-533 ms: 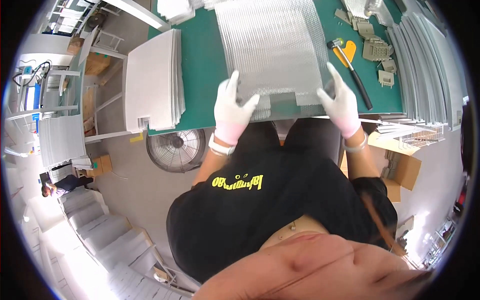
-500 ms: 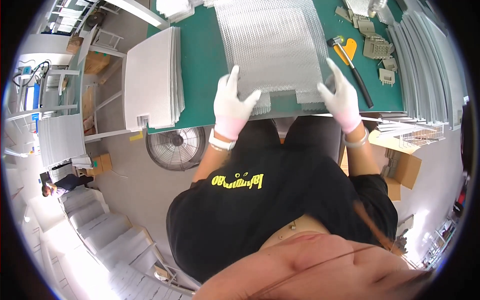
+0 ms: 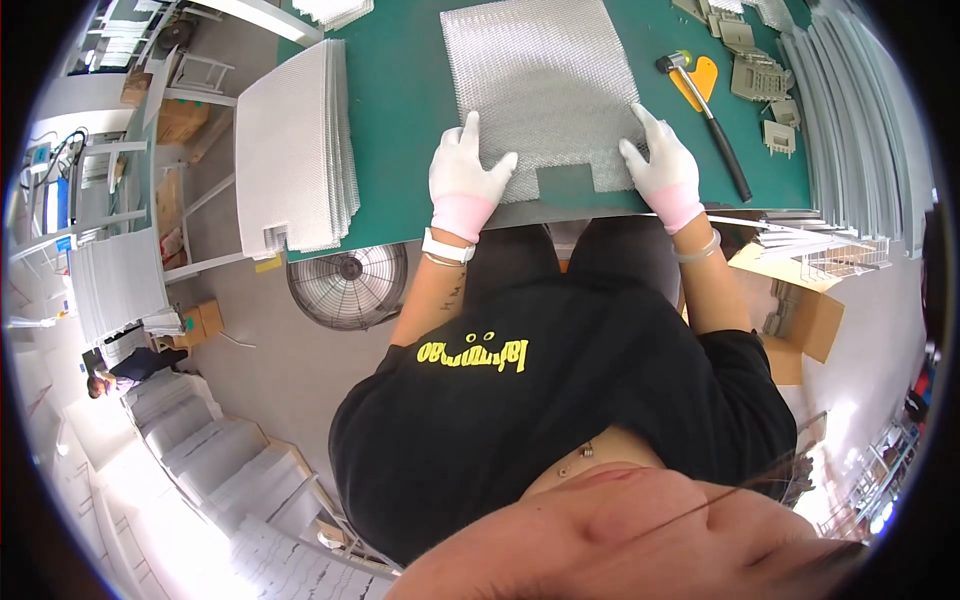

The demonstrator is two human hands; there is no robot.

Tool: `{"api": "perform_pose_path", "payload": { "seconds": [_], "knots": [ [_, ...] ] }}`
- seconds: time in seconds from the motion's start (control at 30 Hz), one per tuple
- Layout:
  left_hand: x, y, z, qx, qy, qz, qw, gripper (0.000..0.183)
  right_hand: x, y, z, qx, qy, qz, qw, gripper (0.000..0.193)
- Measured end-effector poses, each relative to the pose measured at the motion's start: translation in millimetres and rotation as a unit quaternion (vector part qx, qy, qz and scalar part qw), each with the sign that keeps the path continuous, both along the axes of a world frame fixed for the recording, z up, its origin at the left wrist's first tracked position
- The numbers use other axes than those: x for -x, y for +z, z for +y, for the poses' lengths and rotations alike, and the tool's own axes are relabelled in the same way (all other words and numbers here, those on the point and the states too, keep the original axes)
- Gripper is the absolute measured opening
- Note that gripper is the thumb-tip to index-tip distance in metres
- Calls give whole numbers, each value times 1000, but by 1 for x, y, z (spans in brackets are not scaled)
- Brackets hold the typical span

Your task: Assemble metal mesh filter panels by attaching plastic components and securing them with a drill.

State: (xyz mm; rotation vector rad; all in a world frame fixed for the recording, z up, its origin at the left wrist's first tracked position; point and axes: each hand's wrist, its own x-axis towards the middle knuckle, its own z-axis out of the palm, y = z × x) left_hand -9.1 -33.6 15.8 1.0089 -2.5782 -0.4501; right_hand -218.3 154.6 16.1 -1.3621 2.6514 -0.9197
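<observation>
A silver sheet with a fine honeycomb-like texture (image 3: 540, 75) lies on the green table top in front of me, a rectangular notch in its near edge. Whether other sheets lie under it I cannot tell. At its near left corner is my white-gloved left hand (image 3: 467, 178), fingers stretched along the side edge and thumb over the sheet. My right hand (image 3: 662, 172), gloved the same way, is at the opposite side edge with fingers and thumb spread. Both hands are open and touch or nearly touch the edges.
To the left stands a stack of similar notched sheets (image 3: 295, 150). On the right lie a hammer (image 3: 718, 145), a yellow heart-shaped piece (image 3: 703, 80) and several beige plastic parts (image 3: 758, 78). Beyond them, grey panels (image 3: 860, 120) stand in a row. A floor fan (image 3: 348, 285) is below the table.
The sheet edges, stepped and uneven before, now look lined up. My right hand has come inward to the sheet's side; my left hand has shifted only slightly.
</observation>
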Motion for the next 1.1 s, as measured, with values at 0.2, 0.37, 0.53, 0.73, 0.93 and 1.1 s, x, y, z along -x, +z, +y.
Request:
{"api": "perform_pose_path", "payload": {
  "seconds": [0.2, 0.37, 0.53, 0.73, 0.93, 1.1],
  "knots": [
    [3, 4, 1, -12, 0, -24, 1000, 76, 3, 3, -1, -25, 3, -14, 1000, 49],
    [2, 1, -1, -10, -2, -22, 1000, 75, 5, 0, 0, -24, 25, -11, 999, 47],
    [5, 0, -6, -34, -1, -25, 999, 80, 8, 14, -1, -81, 23, -50, 995, 47],
    [15, 20, -16, 13, -1, -98, 995, 81, 52, 32, 23, -6, -72, 61, 996, 31],
    [2, 16, -30, 36, -179, -156, 971, 70, 163, -2, 108, -226, -341, 157, 899, 62],
    [-19, 50, 28, 124, -131, -38, 983, 63, 178, -15, 160, -48, -313, 187, 930, 33]
  ]
}}
